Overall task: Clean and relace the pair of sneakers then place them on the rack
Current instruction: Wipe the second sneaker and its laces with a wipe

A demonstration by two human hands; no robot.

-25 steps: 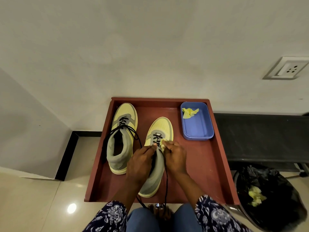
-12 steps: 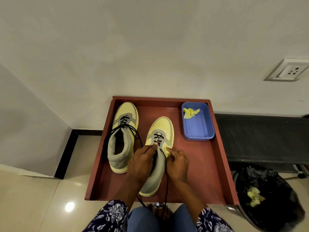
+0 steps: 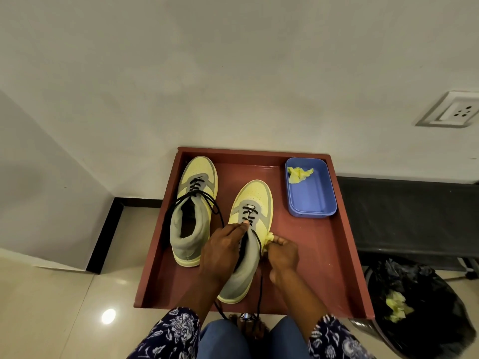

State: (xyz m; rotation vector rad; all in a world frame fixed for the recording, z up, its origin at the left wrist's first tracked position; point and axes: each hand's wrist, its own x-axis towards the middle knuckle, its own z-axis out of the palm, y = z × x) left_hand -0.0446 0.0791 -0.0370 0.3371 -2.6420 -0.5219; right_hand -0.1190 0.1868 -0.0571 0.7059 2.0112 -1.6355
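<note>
**Head view: both hands on the nearer sneaker**

The left hand grips the collar of the right sneaker, fingers curled round it. The right hand pinches a yellow cloth against the shoe's side. Beyond them, on the red tray, stand the left sneaker and a blue tub.

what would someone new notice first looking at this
Two yellow and grey sneakers on a red tray against the wall: the left sneaker stands alone, while both hands work on the right sneaker. The left hand holds its collar and the right hand presses a yellow cloth to its side. At the tray's far right corner sits a blue tub with another yellow scrap.
</note>
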